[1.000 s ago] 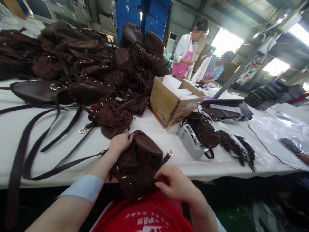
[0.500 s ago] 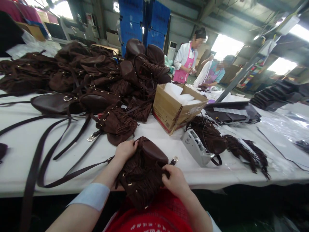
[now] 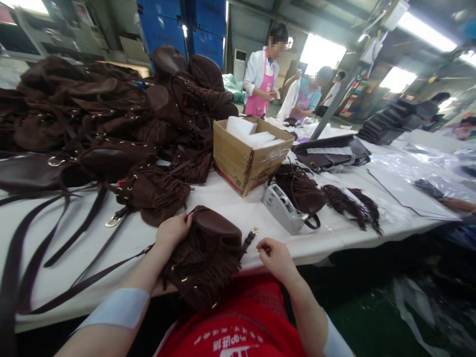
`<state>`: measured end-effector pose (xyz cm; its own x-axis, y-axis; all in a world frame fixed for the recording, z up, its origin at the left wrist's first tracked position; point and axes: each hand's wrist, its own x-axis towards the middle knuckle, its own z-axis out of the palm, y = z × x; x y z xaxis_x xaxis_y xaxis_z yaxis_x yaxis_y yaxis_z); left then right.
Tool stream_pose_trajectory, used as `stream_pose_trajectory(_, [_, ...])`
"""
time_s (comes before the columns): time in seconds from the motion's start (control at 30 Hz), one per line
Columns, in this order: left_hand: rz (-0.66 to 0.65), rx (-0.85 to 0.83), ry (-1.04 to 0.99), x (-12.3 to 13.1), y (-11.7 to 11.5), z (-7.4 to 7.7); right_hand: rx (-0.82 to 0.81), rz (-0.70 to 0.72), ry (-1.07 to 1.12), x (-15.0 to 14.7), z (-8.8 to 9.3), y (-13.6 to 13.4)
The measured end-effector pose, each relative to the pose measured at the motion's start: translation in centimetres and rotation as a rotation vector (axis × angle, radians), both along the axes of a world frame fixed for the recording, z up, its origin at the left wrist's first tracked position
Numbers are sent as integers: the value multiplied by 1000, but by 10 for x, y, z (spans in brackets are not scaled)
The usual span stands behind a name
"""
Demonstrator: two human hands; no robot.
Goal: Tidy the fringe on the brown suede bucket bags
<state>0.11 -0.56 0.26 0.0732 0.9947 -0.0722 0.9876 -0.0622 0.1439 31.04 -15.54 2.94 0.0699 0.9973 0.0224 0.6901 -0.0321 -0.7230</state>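
A dark brown fringed suede bag lies at the near table edge, partly over my lap. My left hand grips its upper left side with fingers curled on the flap. My right hand hovers just right of the bag, fingers curled in a loose pinch; what it holds, if anything, I cannot make out. A strap end with a metal buckle sticks out of the bag between my hands.
A big heap of brown bags and long straps covers the left of the white table. A cardboard box, a grey tape dispenser and another fringed bag sit to the right. Two people work behind.
My right hand has come off the bag's fringe and moved to its right. The view has shifted right. My left hand keeps its grip.
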Motion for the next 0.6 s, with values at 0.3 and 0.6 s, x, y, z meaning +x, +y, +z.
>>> stream_pose_trajectory(0.3, [214, -98, -54, 4, 5, 5, -278, 110, 193, -44, -18, -13])
stream_pose_trajectory(0.6, [200, -28, -75, 2, -1, 2, -73, 47, 618, -80, -36, 30])
